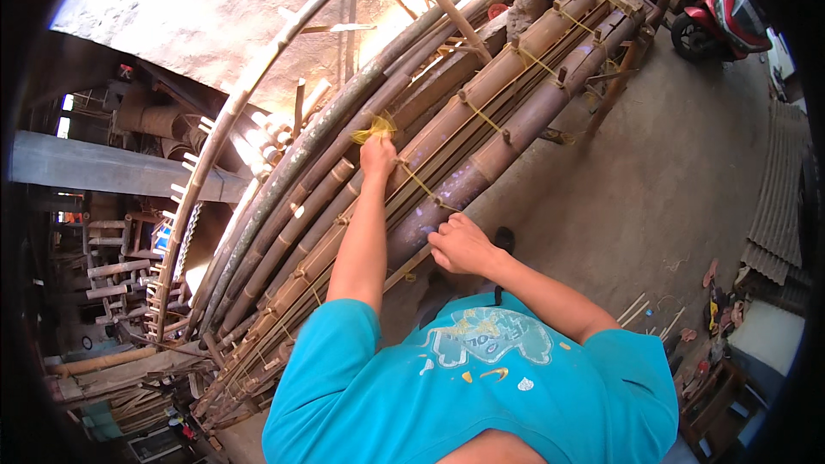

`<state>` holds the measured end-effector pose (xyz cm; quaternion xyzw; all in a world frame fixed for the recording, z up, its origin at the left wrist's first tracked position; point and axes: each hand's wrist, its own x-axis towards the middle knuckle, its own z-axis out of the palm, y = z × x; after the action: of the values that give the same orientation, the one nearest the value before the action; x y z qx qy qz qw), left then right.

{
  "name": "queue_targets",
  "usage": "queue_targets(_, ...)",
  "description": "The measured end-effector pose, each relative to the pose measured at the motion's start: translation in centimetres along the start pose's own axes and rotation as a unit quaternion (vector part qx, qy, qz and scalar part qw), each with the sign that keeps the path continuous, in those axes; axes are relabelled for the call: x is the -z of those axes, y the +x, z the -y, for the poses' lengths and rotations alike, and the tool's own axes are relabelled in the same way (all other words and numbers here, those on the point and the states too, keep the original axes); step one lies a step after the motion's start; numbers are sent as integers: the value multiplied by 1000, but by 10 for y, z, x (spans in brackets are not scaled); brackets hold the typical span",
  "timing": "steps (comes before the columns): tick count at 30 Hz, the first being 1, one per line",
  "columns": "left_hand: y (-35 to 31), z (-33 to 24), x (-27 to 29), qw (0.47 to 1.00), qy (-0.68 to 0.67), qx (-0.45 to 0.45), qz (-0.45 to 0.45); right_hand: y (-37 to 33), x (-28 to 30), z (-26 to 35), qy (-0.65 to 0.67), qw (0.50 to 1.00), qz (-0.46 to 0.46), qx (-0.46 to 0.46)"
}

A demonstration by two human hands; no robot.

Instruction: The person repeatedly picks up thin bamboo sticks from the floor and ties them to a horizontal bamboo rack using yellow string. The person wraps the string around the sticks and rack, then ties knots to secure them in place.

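My left hand is closed around a loose bundle of yellow string, over the far side of a long bamboo frame. Below it, a strand of yellow string runs across the frame between small pegs. Near the frame's closer side, my right hand is closed with the fingers curled in. What it grips is hidden, though the strand leads toward it. The frame has a thick bamboo pole along its near side, with thin slats lying lengthwise in the middle. More yellow ties cross it further along.
Several bamboo poles lie beyond the frame, beside a curved bamboo ladder with short rungs. A red motorcycle stands at the far right. Corrugated sheets lie along the right edge. Concrete floor stretches right of the frame.
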<state>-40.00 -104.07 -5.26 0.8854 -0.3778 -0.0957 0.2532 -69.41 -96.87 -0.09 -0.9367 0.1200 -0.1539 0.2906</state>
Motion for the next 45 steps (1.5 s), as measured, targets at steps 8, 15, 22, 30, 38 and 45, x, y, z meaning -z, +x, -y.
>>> queue_targets(8, -102, 46, 146, 998, 54, -21, 6, 3, -95, 83, 649, 668, 177, -319)
queue_targets(15, -177, 111, 106, 988, -62, -124, 70, 141, -118, 152, 658, 619, -393, -174)
queue_targets(22, -185, 87, 115, 988, -101, -81, 81, 202, -80, 54, -239, 938, -123, -217)
queue_targets(30, -183, 117, 106, 996, -69, -36, 32, 82, -16, 121, 365, 879, 302, 47)
queue_targets(38, -110, 23, 174, 932, -362, -16, -1, 33, -97, 114, 218, 963, 121, -102)
queue_targets(45, -46, 123, 89, 999, 15, 23, -30, 16, -116, 117, 16, 997, 64, -36)
